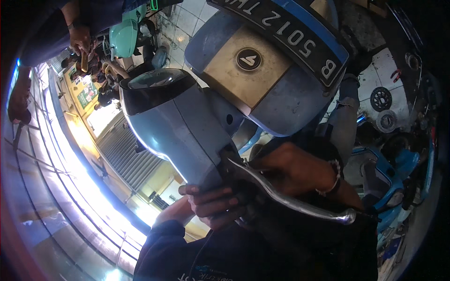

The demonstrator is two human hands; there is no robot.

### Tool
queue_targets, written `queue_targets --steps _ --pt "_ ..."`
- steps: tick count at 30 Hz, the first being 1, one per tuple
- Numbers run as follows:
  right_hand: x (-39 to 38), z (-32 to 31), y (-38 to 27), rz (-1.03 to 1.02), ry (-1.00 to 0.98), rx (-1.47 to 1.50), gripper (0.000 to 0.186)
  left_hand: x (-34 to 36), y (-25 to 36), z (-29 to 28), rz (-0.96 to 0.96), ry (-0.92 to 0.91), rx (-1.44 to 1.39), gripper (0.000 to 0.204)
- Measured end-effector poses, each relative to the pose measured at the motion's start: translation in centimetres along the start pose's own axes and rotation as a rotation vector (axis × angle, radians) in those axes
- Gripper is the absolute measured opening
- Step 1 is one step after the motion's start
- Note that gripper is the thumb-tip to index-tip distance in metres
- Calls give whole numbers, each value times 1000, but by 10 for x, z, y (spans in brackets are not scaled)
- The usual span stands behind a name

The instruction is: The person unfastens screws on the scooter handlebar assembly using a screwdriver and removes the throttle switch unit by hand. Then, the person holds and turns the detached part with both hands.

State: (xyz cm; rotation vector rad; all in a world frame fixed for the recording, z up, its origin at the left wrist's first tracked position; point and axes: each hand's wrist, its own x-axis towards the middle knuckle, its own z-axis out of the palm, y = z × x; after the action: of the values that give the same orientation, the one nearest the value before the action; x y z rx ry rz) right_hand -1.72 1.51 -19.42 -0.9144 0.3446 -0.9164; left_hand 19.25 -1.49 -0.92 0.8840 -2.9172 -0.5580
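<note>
A light blue scooter handlebar cover (pixel 176 124) with a dark-rimmed headlamp (pixel 157 79) fills the middle of the view. My left hand (pixel 213 203) wraps its fingers around the lower end of this cover. Close by, my right hand (pixel 293 166), with a beaded bracelet at the wrist, is curled behind the silver brake lever (pixel 286 199). Its fingertips lie in shadow, so what they hold cannot be made out. Beyond the cover stands the scooter's blue and beige front panel (pixel 246 70), with a dark number plate (pixel 300 40) on it.
Two round metal discs (pixel 386 121) and red-handled pliers (pixel 396 75) lie on the tiled floor at right. Blue body panels (pixel 389 173) rest below them. A mint-green scooter (pixel 124 37) stands at upper left, near another person's hand (pixel 79 40). A trousered leg (pixel 344 124) is beside the front panel.
</note>
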Motion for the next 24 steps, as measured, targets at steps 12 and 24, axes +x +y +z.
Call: queue_targets --steps 12,24 --pt "-4 5 2 -99 200 -93 33 -4 -1 -1 33 21 1 50" --pt "29 -36 -23 39 -290 -341 41 -5 4 5 54 38 -12 51"
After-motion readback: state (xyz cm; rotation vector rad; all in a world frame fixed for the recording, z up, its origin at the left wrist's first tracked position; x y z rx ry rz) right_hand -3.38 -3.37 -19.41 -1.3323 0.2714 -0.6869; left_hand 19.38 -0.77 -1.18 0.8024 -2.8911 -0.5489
